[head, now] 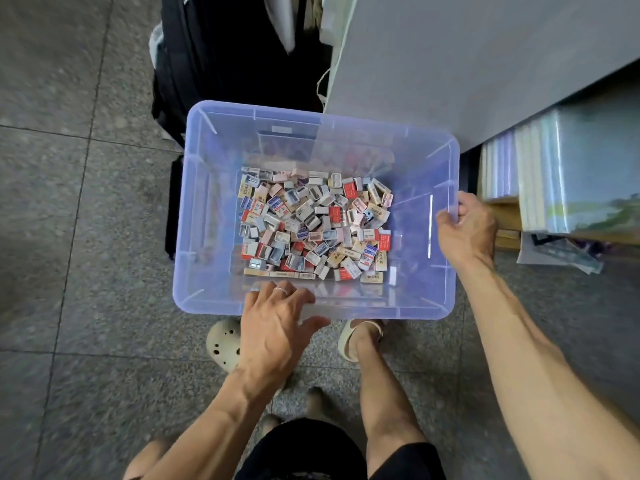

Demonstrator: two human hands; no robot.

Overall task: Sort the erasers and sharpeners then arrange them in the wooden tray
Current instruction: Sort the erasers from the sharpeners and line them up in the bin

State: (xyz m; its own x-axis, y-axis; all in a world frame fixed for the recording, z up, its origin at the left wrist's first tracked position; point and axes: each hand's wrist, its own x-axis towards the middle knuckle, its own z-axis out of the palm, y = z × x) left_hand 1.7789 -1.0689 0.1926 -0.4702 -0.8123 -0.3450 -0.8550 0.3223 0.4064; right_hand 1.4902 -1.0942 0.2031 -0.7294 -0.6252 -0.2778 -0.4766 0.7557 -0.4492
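Note:
A translucent purple plastic bin [207, 209] stands on the floor and holds a mixed heap of small erasers and sharpeners [313, 225]. My right hand [465, 232] grips the bin's right rim, fingers curled over the edge. At the near rim my left hand [273, 327] has its fingers spread over the edge and its thumb out under the rim. No wooden tray is in view.
A grey table top [467, 57] overhangs the bin's far right corner. Stacked wrapped notebooks [554, 174] sit on a shelf to the right. A black bag [221, 57] stands behind the bin. My feet in sandals [225, 341] are just in front of it on the tiled floor.

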